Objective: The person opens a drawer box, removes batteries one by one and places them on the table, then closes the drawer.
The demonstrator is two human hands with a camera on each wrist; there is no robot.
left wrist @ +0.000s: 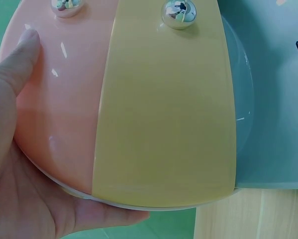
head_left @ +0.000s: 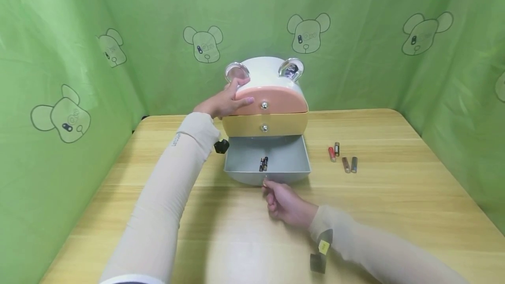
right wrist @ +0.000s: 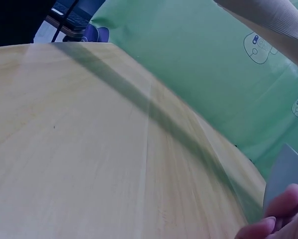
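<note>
A small bear-eared chest of drawers stands on the table, white on top with a pink and a yellow drawer. My left hand grips its upper left side; in the left wrist view the thumb lies on the pink front and the other fingers are around the side. The grey bottom drawer is pulled out, with two dark batteries inside. My right hand pinches the knob on that drawer's front; the fingers mostly hide the knob.
Right of the drawer lie several loose batteries, among them a red one, a black one and a grey one. Green curtains with bear prints surround the wooden table at the back and sides.
</note>
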